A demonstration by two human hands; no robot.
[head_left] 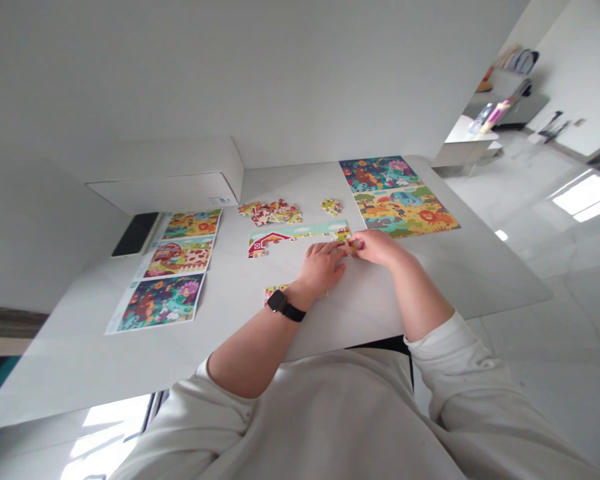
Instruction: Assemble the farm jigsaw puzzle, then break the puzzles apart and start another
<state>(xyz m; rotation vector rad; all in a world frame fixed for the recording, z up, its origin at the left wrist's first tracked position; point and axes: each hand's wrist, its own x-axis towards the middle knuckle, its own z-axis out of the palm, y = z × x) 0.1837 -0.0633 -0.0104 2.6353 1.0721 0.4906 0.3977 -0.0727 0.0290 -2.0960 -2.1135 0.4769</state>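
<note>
A partly joined strip of puzzle (295,236) with a red barn lies on the white table (460,273). At its right end my right hand (375,245) pinches a small puzzle piece (349,247). My left hand (323,264), with a black watch on the wrist, lies fingers down beside it, fingertips touching the same spot. A pile of loose pieces (271,212) and a small cluster (331,206) lie just beyond the strip. Another piece (271,291) shows partly under my left wrist.
A finished colourful puzzle (396,195) lies at the far right. A sheet with three reference pictures (173,269) is at the left, next to a black phone (136,233). A white box (170,175) stands at the back left against the wall.
</note>
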